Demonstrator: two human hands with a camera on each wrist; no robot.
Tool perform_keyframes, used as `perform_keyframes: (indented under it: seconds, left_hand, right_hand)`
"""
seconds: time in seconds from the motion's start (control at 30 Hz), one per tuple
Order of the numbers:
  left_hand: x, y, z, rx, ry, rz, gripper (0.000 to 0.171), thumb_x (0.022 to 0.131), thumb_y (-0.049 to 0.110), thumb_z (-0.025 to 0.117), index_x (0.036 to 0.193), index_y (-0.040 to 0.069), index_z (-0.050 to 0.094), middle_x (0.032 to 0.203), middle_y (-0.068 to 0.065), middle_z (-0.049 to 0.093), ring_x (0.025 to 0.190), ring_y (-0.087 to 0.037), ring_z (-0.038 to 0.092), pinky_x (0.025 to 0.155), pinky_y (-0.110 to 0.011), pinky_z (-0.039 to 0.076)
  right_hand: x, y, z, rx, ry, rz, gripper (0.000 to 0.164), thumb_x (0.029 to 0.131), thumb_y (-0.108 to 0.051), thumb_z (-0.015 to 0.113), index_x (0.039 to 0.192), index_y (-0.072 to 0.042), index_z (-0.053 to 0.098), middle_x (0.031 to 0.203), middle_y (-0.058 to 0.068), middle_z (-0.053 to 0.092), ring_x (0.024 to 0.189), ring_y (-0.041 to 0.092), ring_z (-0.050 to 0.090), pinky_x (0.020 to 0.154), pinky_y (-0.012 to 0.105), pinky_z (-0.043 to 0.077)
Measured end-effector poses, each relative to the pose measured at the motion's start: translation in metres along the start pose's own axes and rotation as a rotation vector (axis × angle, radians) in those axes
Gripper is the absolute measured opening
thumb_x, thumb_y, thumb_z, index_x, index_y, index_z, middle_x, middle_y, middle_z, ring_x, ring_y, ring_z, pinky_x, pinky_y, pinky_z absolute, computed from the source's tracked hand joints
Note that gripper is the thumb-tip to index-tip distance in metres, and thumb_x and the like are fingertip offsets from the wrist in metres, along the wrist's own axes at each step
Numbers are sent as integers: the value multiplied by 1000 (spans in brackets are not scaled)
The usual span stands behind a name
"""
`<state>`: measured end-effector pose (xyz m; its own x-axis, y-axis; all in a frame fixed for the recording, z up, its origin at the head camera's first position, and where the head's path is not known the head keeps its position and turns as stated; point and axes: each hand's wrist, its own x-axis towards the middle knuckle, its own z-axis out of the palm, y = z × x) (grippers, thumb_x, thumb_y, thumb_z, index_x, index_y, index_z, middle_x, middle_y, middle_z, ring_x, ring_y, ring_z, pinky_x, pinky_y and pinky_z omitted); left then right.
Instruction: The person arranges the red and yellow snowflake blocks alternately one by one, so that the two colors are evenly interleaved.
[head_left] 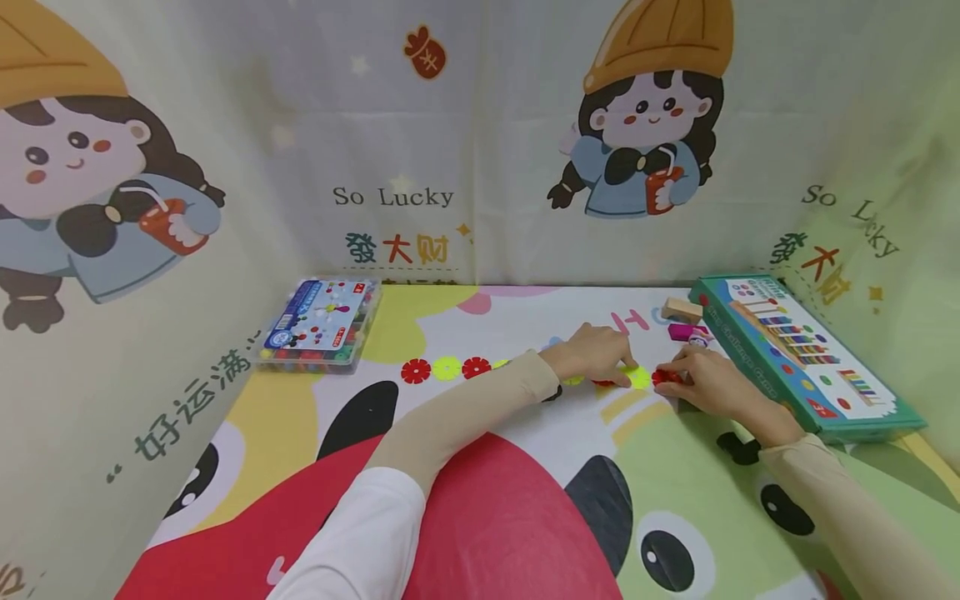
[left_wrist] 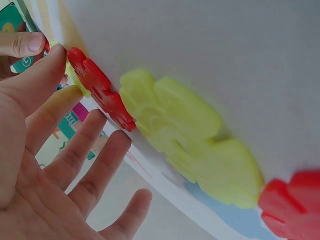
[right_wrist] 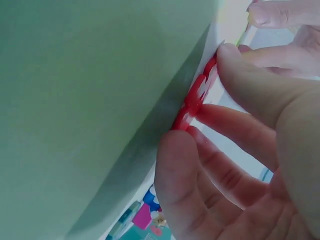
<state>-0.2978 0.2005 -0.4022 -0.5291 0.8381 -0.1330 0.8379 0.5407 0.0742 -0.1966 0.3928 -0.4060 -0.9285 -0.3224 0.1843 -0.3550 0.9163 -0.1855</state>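
Observation:
A row of red and yellow flower-shaped notched plastic discs lies across the table, its middle hidden under the left forearm. My left hand [head_left: 592, 354] pinches a yellow disc [head_left: 639, 377] near the row's right end between thumb and index finger, the other fingers spread. At that end, my right hand [head_left: 708, 382] holds a red disc [right_wrist: 196, 95] by its edges, right beside the yellow one. In the left wrist view, another red disc [left_wrist: 100, 90] and a larger-looking yellow disc [left_wrist: 170, 135] follow along the row. The row's left end is a red disc [head_left: 416, 371].
A clear plastic case [head_left: 322, 325] of colourful pieces stands at the back left. On the right lies a green game box [head_left: 813, 354], with a wooden block [head_left: 682, 311] and a magenta piece [head_left: 681, 332] beside it. A printed curtain [head_left: 510, 167] hangs behind the table.

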Motion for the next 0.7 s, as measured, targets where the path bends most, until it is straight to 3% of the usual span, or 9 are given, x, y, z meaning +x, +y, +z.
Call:
perform_keyframes:
  seconds: [0.2,0.33,0.47,0.57,0.7]
  left_hand:
    - [3,-4,-4,-2,-11,14,42,81,53,67,121,43,61,126,24,59,117,-6,53,96,-43,33]
    - [2,-3,-5,-24,-35,-8,46,79,54,68,123,43,60,128,23,57,118,-9,52,99,-49,30]
    - [1,8,-7,-20,-31,-12,54,79,58,66,129,41,55,131,18,54,121,-7,48,98,-48,32]
    - [5,19,-7,25,-14,29,57,82,60,61,134,40,50,138,15,47,127,-5,42,98,-44,34]
    - [11,31,-5,60,-37,89,54,86,58,56,138,44,44,146,17,39,133,-7,37,101,-40,35]
  right_hand:
    - [-13,-15,-7,32,7,42,43,77,-36,77,108,-7,72,91,7,65,71,9,53,55,20,42]
    - [-41,-50,-6,89,4,-88,45,75,-42,77,109,-15,71,90,-7,65,70,1,53,57,18,43]
    - [-78,-99,-8,101,-158,-186,54,74,-57,71,121,-30,64,106,-17,60,88,-2,53,67,20,47]
    - [-103,-131,-3,66,-279,-230,61,74,-67,63,129,-41,54,120,-14,54,104,4,49,73,23,51]
    - [-122,-149,14,11,-228,-386,53,81,-65,57,128,-43,53,122,-8,52,106,8,45,72,22,52]
